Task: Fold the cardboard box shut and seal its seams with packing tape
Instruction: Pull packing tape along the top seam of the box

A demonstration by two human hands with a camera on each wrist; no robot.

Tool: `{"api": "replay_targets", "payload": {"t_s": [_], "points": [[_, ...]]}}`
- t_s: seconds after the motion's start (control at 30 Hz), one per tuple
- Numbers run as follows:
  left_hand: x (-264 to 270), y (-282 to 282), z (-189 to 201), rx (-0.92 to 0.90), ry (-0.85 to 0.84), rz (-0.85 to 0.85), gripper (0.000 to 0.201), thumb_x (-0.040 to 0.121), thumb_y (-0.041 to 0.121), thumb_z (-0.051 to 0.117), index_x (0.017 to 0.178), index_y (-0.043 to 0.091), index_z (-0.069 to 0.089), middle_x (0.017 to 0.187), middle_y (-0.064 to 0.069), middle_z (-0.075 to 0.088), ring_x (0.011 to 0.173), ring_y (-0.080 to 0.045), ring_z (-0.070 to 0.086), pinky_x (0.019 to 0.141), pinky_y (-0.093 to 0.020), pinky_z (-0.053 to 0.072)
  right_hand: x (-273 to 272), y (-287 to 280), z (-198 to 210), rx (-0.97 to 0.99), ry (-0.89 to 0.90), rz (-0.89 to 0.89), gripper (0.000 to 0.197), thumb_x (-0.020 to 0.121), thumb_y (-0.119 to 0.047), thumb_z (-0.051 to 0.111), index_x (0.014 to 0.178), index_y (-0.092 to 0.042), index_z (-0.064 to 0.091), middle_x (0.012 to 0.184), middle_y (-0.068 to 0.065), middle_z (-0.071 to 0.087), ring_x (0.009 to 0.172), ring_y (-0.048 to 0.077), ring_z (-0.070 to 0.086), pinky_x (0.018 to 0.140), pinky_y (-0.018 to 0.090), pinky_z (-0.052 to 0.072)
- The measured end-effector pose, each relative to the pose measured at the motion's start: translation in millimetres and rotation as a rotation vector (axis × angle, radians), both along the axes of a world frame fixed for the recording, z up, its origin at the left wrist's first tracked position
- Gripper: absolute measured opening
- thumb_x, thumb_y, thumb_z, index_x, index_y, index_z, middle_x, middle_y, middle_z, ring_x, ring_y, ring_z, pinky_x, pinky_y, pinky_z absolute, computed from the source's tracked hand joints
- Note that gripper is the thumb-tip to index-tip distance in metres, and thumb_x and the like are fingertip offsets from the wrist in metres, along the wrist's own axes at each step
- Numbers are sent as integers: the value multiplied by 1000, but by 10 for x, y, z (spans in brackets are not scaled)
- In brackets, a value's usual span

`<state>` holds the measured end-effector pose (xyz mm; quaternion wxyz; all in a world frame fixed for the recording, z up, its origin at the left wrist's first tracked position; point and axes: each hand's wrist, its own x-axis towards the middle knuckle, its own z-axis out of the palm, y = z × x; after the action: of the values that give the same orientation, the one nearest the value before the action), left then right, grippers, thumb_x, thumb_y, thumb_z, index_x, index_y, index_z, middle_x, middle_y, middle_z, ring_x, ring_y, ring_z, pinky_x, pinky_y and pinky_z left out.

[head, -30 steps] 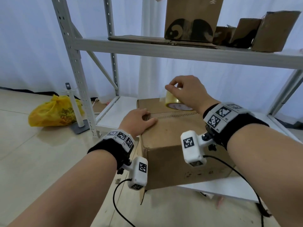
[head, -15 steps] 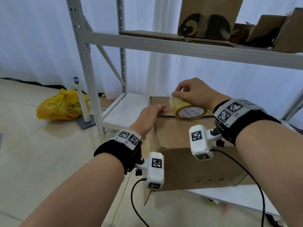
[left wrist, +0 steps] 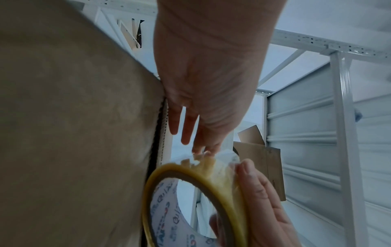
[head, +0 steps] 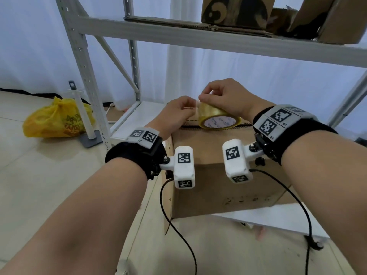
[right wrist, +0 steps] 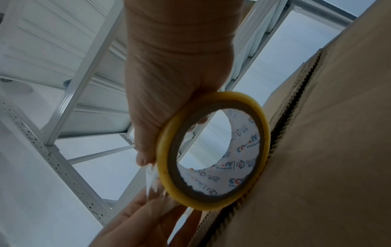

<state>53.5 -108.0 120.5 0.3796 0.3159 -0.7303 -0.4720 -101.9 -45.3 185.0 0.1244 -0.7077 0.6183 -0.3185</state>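
Note:
A brown cardboard box (head: pixel 218 187) stands on a low white shelf with its top flaps folded down. A dark seam (head: pixel 190 127) runs across the top. A yellow tape roll (head: pixel 216 118) stands tilted on that seam, and my right hand (head: pixel 204 98) grips it from above. My left hand (head: pixel 191 108) is just left of the roll and pinches the crinkled loose tape end (right wrist: pixel 151 180). In the left wrist view the left fingertips (left wrist: pixel 203 147) meet the roll (left wrist: pixel 211 175) beside the box (left wrist: pixel 74 133). The right wrist view shows the roll (right wrist: pixel 203 204) against the box top (right wrist: pixel 328 150).
A metal rack upright (head: pixel 83 62) stands to the left, and a shelf beam (head: pixel 198 34) carrying cardboard boxes (head: pixel 234 10) crosses overhead. A yellow plastic bag (head: pixel 57 120) and a white post on a grey base (head: pixel 83 116) sit on the floor at left. Cables hang from both wrist cameras.
My left hand has left the box's top left edge and moved right to the roll, taking hold of the tape end. My right hand has tipped the roll up onto the seam.

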Motion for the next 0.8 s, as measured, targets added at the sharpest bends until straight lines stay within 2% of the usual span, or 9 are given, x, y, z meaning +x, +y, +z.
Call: {"api": "replay_targets", "payload": {"t_s": [0.1, 0.2, 0.3, 0.37, 0.47, 0.53, 0.63, 0.73, 0.8], "points": [[36, -45, -11, 1, -3, 21, 13, 89, 12, 58, 82, 23, 60, 70, 12, 57, 64, -1, 51, 67, -18, 41, 7, -11, 5, -1, 13, 1, 13, 90, -32, 64, 82, -22, 66, 68, 0, 55, 58, 6, 46, 56, 12, 39], [87, -65, -26, 1, -6, 19, 6, 90, 20, 60, 86, 18, 64, 69, 13, 58, 62, 3, 51, 65, -12, 40, 25, -14, 18, 11, 23, 4, 12, 89, -33, 64, 82, -23, 65, 70, -1, 54, 61, 5, 48, 60, 16, 39], [127, -75, -19, -38, -42, 50, 15, 91, 24, 61, 94, 10, 66, 65, 14, 55, 54, 8, 47, 54, -4, 36, 46, -9, 32, 22, 32, 13, 12, 89, -31, 64, 80, -25, 64, 67, -4, 53, 59, 3, 47, 60, 16, 38], [155, -75, -5, -102, -85, 69, 17, 91, 24, 61, 95, 8, 66, 66, 11, 56, 52, 8, 46, 52, -3, 34, 31, -14, 31, 17, 29, 8, 12, 89, -33, 64, 80, -25, 64, 72, 0, 58, 63, 6, 50, 63, 20, 41], [187, -52, 23, -186, -174, 66, 15, 92, 25, 59, 93, 11, 65, 71, 9, 59, 54, 9, 47, 54, -3, 35, -3, -13, 23, 16, 7, -9, 13, 89, -35, 63, 82, -25, 66, 80, 7, 64, 68, 10, 55, 67, 23, 45], [215, -50, 47, -209, -214, 63, 15, 93, 26, 58, 94, 12, 64, 77, 7, 63, 59, 8, 50, 58, -5, 37, -9, -7, 17, 19, -8, -17, 15, 89, -36, 64, 83, -23, 66, 79, 6, 64, 67, 11, 55, 67, 23, 45], [262, -38, 103, -210, -256, 24, 16, 93, 26, 58, 92, 12, 64, 85, 1, 66, 73, -4, 55, 71, -17, 42, -11, 5, 22, 25, -20, -20, 17, 89, -36, 64, 85, -21, 67, 75, 4, 62, 65, 10, 54, 66, 23, 44], [296, -23, 143, -232, -309, 6, 16, 92, 26, 57, 92, 10, 63, 95, -6, 69, 85, -18, 61, 78, -26, 45, -2, 16, 29, 23, -16, -18, 16, 89, -36, 64, 84, -20, 67, 79, 11, 63, 68, 14, 54, 68, 25, 45], [316, -13, 173, -242, -337, -9, 17, 92, 26, 57, 92, 10, 63, 97, -10, 69, 88, -22, 61, 81, -29, 48, 21, 27, 33, 19, -8, -15, 16, 89, -35, 64, 84, -20, 66, 81, 13, 62, 69, 14, 53, 67, 25, 45]]}}
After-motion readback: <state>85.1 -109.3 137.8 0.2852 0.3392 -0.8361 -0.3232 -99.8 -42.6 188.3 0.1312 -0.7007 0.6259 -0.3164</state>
